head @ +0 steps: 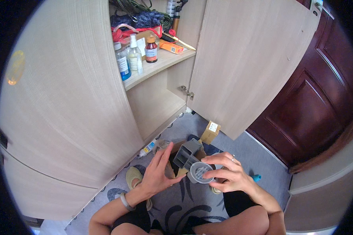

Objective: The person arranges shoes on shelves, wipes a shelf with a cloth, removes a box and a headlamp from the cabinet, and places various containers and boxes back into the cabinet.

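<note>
My right hand (228, 173) grips a small clear plastic container (201, 174) with a round rim, its fingertips at the rim and inside it. Just behind the container, a grey plastic organizer (186, 154) with square compartments tilts over an open cardboard box (176, 147). My left hand (158, 169) is beside the organizer and box, thumb and fingers spread with nothing between them. Its thumb tip comes close to the container; whether they touch is unclear. Both hands partly hide the box, and what lies inside it is mostly out of sight.
A small carton (211, 132) stands on the carpet (244, 152) near the opened cabinet door (241, 64). A white tube (148, 148) lies by the cabinet base. Several bottles, including a brown bottle (151, 50), occupy the shelf (158, 70). A teal object (256, 177) lies right.
</note>
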Tool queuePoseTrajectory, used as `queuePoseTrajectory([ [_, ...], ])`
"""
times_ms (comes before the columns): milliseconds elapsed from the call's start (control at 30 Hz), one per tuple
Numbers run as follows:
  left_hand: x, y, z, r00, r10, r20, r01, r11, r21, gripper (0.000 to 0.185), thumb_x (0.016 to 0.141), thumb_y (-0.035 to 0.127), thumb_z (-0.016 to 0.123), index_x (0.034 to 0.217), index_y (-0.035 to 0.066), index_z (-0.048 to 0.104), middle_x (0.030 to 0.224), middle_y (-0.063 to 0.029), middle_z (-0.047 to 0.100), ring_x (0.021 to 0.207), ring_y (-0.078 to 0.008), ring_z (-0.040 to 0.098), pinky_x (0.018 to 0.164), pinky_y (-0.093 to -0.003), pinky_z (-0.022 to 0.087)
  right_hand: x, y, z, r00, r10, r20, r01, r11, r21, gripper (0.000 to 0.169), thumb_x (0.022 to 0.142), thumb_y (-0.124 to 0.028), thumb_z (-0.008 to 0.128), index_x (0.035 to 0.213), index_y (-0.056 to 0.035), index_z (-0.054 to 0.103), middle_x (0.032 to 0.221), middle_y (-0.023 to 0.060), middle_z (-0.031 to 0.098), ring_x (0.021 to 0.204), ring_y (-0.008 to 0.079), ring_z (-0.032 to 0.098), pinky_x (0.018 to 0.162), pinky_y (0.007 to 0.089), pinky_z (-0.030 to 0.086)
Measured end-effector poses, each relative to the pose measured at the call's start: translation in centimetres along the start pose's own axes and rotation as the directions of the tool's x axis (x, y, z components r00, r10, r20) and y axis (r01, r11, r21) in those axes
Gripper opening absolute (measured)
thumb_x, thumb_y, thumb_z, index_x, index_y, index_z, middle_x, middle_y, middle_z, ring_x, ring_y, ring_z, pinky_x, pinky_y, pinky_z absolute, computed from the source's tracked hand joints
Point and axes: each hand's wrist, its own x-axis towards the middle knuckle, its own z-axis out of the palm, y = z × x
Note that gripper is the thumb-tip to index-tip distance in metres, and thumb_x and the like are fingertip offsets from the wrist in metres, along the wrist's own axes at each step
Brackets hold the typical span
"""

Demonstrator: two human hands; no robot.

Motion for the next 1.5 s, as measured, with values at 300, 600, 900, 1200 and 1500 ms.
queuePoseTrajectory([
  [300,-0.3,-1.1,-0.9,0.947,0.291,0.139,-0.311,0.938,0.155,0.106,0.051,0.018,0.086,0.145,0.008,0.038,0.124,-0.0131,0.052,0.109,-0.0324,0.054,0.096,-0.0412,0.046,0.5,-0.9,-0.8,0.971,0.110,0.212,-0.135,0.985,0.104,0.042,0.057,-0.003,0.078,0.097,-0.0103,0.068,0.124,0.0099,0.060,0.101,0.0285,0.061,0.085,0.0402,0.048],
  [600,-0.5,-0.5,0.2,0.934,0.331,0.136,-0.334,0.943,0.001,0.103,0.056,0.018,0.086,0.144,0.000,0.034,0.122,-0.0158,0.055,0.109,-0.0341,0.055,0.095,-0.0419,0.046,1.0,-1.1,-0.1,0.937,0.226,0.266,-0.243,0.970,0.032,0.048,0.068,-0.008,0.077,0.113,-0.0095,0.061,0.127,0.0074,0.058,0.113,0.0284,0.055,0.096,0.0415,0.040],
  [900,-0.7,-0.3,1.4,0.983,0.171,0.067,-0.161,0.979,-0.124,0.109,0.062,0.023,0.089,0.147,0.000,0.024,0.124,-0.0173,0.056,0.110,-0.0334,0.057,0.093,-0.0409,0.047,1.0,-0.6,0.7,0.952,0.140,0.273,-0.096,0.981,-0.168,0.043,0.083,-0.019,0.070,0.124,-0.0092,0.060,0.127,0.0068,0.052,0.118,0.0270,0.049,0.108,0.0455,0.029],
  [1200,-1.0,-0.4,1.8,0.991,0.114,0.074,-0.101,0.982,-0.158,0.112,0.064,0.025,0.089,0.149,0.001,0.020,0.126,-0.0154,0.056,0.111,-0.0309,0.057,0.094,-0.0397,0.047,0.3,-0.2,2.5,0.890,0.244,0.384,-0.092,0.923,-0.374,0.040,0.092,-0.031,0.059,0.121,-0.0022,0.062,0.115,0.0092,0.053,0.117,0.0266,0.043,0.109,0.0496,0.023],
  [1500,-0.6,0.5,0.9,0.991,0.134,0.003,-0.131,0.973,-0.190,0.100,0.062,0.023,0.090,0.143,0.001,0.035,0.127,-0.0144,0.055,0.112,-0.0289,0.057,0.091,-0.0391,0.048,0.5,-0.4,2.1,0.926,0.377,-0.022,-0.376,0.919,-0.119,0.081,0.070,-0.027,0.085,0.133,-0.0060,0.040,0.132,0.0188,0.037,0.124,0.0373,0.039,0.107,0.0468,0.029],
])
